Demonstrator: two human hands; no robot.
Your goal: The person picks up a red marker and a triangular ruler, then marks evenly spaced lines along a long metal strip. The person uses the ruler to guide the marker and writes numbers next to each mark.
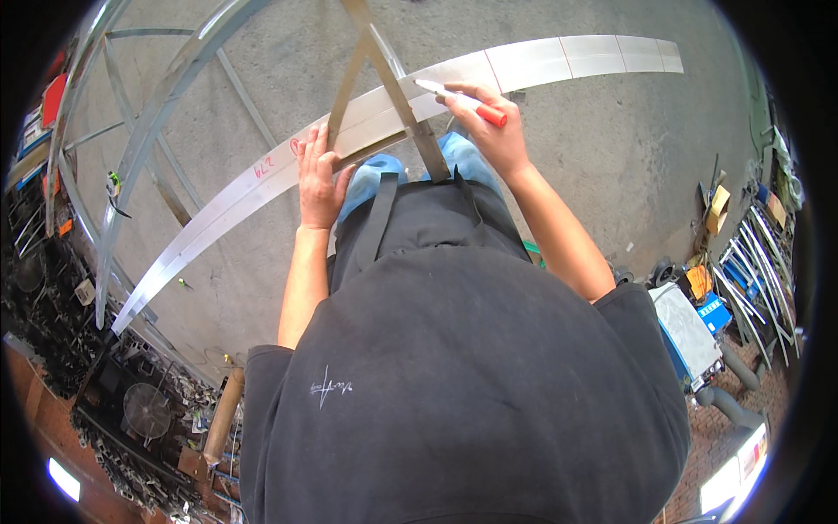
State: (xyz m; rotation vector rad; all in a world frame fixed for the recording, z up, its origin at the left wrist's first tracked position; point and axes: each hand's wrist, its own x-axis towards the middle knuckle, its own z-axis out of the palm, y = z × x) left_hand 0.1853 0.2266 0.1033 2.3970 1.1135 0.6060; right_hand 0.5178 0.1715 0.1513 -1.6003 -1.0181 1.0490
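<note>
A long pale metal strip runs from lower left to upper right in front of me and bears red lines and handwritten marks. My left hand lies on its near part, fingers on the surface, beside a leg of a metal frame. In my right hand is a white marker pen with a red cap on its back end; its tip is at the strip, just right of the frame. Whether the tip touches cannot be told.
A large curved metal frame stands at left, with a tape measure on it. At right are a blue-and-grey machine and a heap of metal strips. A brown cylinder and a fan are at lower left.
</note>
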